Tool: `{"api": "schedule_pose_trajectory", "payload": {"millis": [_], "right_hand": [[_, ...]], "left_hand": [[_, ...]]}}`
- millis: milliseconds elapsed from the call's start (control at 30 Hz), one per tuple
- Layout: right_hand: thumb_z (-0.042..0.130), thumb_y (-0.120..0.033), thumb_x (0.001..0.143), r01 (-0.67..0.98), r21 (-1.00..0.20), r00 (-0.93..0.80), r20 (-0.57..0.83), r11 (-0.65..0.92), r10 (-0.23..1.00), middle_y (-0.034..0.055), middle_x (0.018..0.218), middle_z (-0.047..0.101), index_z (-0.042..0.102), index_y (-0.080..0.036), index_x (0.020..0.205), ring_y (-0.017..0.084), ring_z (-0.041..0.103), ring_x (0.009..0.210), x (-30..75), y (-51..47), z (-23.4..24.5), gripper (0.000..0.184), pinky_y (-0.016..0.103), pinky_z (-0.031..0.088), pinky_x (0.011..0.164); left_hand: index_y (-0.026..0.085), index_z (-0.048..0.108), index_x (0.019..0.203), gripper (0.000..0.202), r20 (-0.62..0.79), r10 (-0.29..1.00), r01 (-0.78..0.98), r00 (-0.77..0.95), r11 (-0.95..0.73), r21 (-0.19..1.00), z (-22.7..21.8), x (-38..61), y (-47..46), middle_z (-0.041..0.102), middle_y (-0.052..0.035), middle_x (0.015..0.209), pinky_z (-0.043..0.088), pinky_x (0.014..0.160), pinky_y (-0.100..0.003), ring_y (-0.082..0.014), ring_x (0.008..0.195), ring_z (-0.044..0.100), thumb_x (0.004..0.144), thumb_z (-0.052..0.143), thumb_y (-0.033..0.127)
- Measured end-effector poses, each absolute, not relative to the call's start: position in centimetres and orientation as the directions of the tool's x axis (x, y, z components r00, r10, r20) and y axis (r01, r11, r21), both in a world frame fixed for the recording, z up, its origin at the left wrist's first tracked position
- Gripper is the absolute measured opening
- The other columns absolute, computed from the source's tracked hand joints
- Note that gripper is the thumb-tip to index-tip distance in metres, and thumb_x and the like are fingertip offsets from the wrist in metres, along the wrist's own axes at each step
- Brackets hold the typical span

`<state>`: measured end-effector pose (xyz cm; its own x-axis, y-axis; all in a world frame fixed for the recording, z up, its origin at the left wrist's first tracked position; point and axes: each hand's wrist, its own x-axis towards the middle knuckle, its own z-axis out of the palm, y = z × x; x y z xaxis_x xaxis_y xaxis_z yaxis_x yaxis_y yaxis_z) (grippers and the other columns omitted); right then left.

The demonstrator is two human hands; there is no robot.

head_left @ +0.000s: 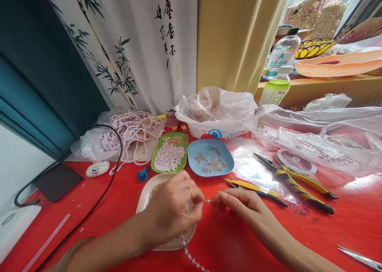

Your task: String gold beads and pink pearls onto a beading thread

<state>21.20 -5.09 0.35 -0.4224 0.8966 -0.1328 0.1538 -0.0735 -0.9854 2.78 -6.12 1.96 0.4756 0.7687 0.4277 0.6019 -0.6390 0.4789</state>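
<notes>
Between my two hands a short piece of a beaded strand (208, 201) is stretched, with a small pearly bead on it. My left hand (179, 202), a ring on one finger, pinches the strand above a white tray (159, 179). From beneath that hand more of the strand, with pearly and gold beads, runs down past the tray's edge towards me. My right hand (246, 205) pinches the other end; its fingertips hide what exactly lies between them. Gold beads show in the tray, partly covered by my left hand.
Behind my hands stand a green tray (155, 160) of pearl beads and a blue tray (193, 146) of metal pins. Pliers (294, 184) and tweezers (253, 186) lie right, scissors (359, 258) near the front. Bead strings (128, 130), plastic bags (215, 104) and a black cable (103, 196) surround them.
</notes>
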Motion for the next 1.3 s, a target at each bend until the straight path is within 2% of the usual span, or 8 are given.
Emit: {"api": "schedule_pose_trajectory", "payload": {"millis": [100,267,433,533,667,800,1000,1300], "right_hand": [[0.046,-0.032,0.081,0.294,-0.935,-0.322,0.099,0.199,0.942,0.0048,0.075,0.063,0.063,-0.019,0.073,0.017,0.055,0.070,21.5,-4.9,0.7,0.023,0.027,0.042,0.059],[0.047,-0.016,0.079,0.446,-0.699,-0.470,0.350,0.560,0.811,0.0055,0.070,0.060,0.063,-0.018,0.075,0.016,0.052,0.064,21.6,-5.0,1.3,0.016,0.027,0.042,0.055],[0.043,-0.013,0.080,0.532,-0.364,-0.628,0.435,0.764,0.645,0.0057,0.062,0.058,0.064,-0.017,0.071,0.017,0.049,0.060,21.3,-5.1,1.6,0.023,0.027,0.039,0.051],[0.039,-0.010,0.079,0.541,-0.288,-0.668,0.424,0.790,0.612,0.0058,0.059,0.056,0.062,-0.016,0.067,0.016,0.048,0.057,21.2,-5.4,1.5,0.027,0.026,0.037,0.049],[0.040,-0.004,0.072,0.542,-0.363,-0.615,0.444,0.758,0.652,0.0048,0.059,0.055,0.059,-0.015,0.065,0.014,0.047,0.056,20.9,-5.8,1.3,0.022,0.026,0.038,0.050],[0.042,-0.004,0.066,0.543,-0.526,-0.532,0.389,0.655,0.752,0.0022,0.060,0.053,0.053,-0.017,0.061,0.013,0.046,0.054,20.8,-5.8,1.4,0.017,0.024,0.036,0.047],[0.045,-0.009,0.072,0.410,-0.813,-0.460,0.207,0.413,0.864,-0.0003,0.064,0.054,0.050,-0.019,0.067,0.011,0.047,0.057,21.0,-5.4,2.0,0.011,0.022,0.039,0.051],[0.050,-0.017,0.076,0.337,-0.906,-0.411,0.103,0.256,0.906,-0.0010,0.061,0.056,0.054,-0.018,0.063,0.012,0.049,0.058,20.8,-5.1,1.7,0.013,0.024,0.039,0.052]], "left_hand": [[0.015,0.057,0.067,0.014,0.457,0.748,0.623,0.481,-0.659,0.422,1.8,2.7,-6.1,0.057,-0.0019,0.060,0.039,0.055,-0.025,-0.0141,0.063,0.044,0.071,0.047,0.006],[0.014,0.054,0.063,0.015,0.484,0.710,0.668,0.512,-0.683,0.296,1.6,2.8,-6.2,0.054,-0.0025,0.058,0.037,0.052,-0.025,-0.0146,0.062,0.042,0.068,0.046,0.003],[0.013,0.055,0.064,0.014,0.465,0.643,0.654,0.608,-0.738,0.165,1.6,2.8,-6.5,0.054,-0.0031,0.059,0.035,0.052,-0.026,-0.0155,0.064,0.041,0.070,0.046,0.004],[0.013,0.055,0.063,0.015,0.455,0.617,0.647,0.641,-0.754,0.111,1.6,2.8,-6.7,0.053,-0.0030,0.059,0.034,0.051,-0.026,-0.0156,0.063,0.040,0.070,0.045,0.004],[0.013,0.055,0.063,0.016,0.468,0.605,0.653,0.645,-0.754,0.075,1.6,2.9,-6.8,0.051,-0.0027,0.058,0.032,0.048,-0.026,-0.0150,0.061,0.039,0.070,0.044,0.004],[0.013,0.053,0.061,0.015,0.521,0.607,0.672,0.600,-0.736,0.084,1.5,3.1,-6.8,0.050,-0.0023,0.057,0.031,0.047,-0.025,-0.0144,0.060,0.039,0.069,0.045,0.003],[0.014,0.049,0.059,0.014,0.568,0.723,0.707,0.394,-0.633,0.315,1.8,3.1,-6.5,0.049,0.0005,0.054,0.035,0.051,-0.024,-0.0123,0.058,0.039,0.065,0.047,0.002],[0.014,0.048,0.058,0.014,0.484,0.809,0.673,0.334,-0.564,0.478,2.0,3.6,-6.9,0.050,0.0004,0.056,0.035,0.053,-0.024,-0.0119,0.059,0.042,0.064,0.047,0.001]]}}
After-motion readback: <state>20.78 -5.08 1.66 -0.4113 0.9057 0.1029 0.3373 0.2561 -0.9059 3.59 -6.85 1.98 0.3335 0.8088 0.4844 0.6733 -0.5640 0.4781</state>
